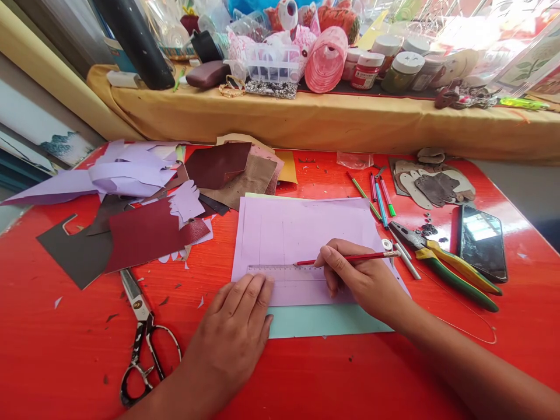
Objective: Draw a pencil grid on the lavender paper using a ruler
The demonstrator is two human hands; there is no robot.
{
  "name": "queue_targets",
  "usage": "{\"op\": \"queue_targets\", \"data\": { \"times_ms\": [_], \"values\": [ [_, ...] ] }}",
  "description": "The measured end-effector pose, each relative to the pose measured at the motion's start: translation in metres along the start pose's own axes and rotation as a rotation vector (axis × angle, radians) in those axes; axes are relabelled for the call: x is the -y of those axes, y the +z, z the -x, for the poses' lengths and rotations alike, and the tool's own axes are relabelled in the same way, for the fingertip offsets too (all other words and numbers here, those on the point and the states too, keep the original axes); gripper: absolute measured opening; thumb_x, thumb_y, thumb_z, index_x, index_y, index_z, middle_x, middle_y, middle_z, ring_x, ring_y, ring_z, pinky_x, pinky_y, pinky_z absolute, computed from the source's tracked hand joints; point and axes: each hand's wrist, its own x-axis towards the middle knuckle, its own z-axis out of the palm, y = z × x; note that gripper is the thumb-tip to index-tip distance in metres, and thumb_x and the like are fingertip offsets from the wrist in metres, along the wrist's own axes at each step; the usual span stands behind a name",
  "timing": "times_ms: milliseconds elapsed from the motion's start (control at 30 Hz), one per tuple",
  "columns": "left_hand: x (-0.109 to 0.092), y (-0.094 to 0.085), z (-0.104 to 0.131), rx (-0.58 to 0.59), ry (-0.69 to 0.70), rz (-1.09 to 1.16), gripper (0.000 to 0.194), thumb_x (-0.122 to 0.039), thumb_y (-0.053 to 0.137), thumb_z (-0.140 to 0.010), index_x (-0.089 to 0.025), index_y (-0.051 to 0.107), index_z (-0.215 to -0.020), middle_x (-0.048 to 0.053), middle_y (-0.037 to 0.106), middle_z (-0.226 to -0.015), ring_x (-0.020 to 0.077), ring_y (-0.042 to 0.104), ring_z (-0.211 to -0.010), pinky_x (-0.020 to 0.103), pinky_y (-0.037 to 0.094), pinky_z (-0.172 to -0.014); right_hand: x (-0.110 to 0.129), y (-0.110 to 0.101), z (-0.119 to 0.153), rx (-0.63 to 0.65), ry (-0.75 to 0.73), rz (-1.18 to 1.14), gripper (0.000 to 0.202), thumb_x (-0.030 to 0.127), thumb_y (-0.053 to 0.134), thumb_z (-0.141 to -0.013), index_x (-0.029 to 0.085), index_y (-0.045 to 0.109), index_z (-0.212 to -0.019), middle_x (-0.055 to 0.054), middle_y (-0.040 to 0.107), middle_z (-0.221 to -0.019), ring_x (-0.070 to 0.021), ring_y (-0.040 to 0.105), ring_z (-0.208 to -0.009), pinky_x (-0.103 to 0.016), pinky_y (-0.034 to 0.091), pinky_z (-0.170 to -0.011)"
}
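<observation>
A lilac sheet of paper [324, 227] with thin pencil lines lies in front of me, over a light blue-green sheet [328, 322]. Across its lower part runs a clear ruler [275, 269]. My left hand [240, 315] rests flat, its fingertips pressing the ruler's left end onto the paper. A red pencil [359, 257] is gripped in my right hand [350, 271], and its tip is at the ruler's upper edge. Part of the ruler's right side is hidden behind my right hand.
Scissors [142, 326] lie left of my left hand, below leather scraps [144, 236] and lilac paper offcuts [126, 172]. To the right are pliers [441, 262], a phone [481, 242] and several colored pens [380, 198]. Jars [367, 70] line the ledge behind.
</observation>
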Motion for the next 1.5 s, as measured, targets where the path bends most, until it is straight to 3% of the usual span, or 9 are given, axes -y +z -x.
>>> {"op": "queue_targets", "data": {
  "times_ms": [433,1100,1500],
  "values": [
    [-0.0014,-0.0008,-0.0022,-0.002,-0.019,0.023,0.05,-0.025,0.032,-0.119,-0.006,0.074,-0.138,0.017,0.078,-0.135,0.0308,0.067,-0.125,0.045,0.043,-0.108,-0.003,-0.0024,0.0012,-0.01,0.01,-0.023,0.052,0.067,0.053,-0.111,0.022,0.067,-0.088,0.002,0.064,-0.059,-0.0172,0.059,-0.056,-0.032,0.048,-0.061],
    [0.0002,-0.0015,-0.0009,0.018,0.012,0.014,0.044,-0.021,0.04,-0.115,-0.006,0.072,-0.141,0.018,0.077,-0.136,0.0318,0.067,-0.126,0.045,0.044,-0.109,-0.0029,-0.0009,0.0017,-0.02,0.007,-0.02,0.053,0.068,0.052,-0.111,0.023,0.067,-0.087,0.001,0.064,-0.059,-0.0178,0.059,-0.056,-0.033,0.048,-0.06],
    [0.0008,0.0032,0.0029,0.019,-0.003,0.011,0.043,-0.021,0.044,-0.113,-0.008,0.072,-0.142,0.018,0.076,-0.137,0.0317,0.067,-0.127,0.045,0.044,-0.11,0.0045,0.0036,0.003,0.003,-0.048,0.149,0.049,0.06,0.05,-0.113,0.024,0.066,-0.084,0.0,0.065,-0.06,-0.0181,0.057,-0.055,-0.032,0.045,-0.056]
  ]
}}
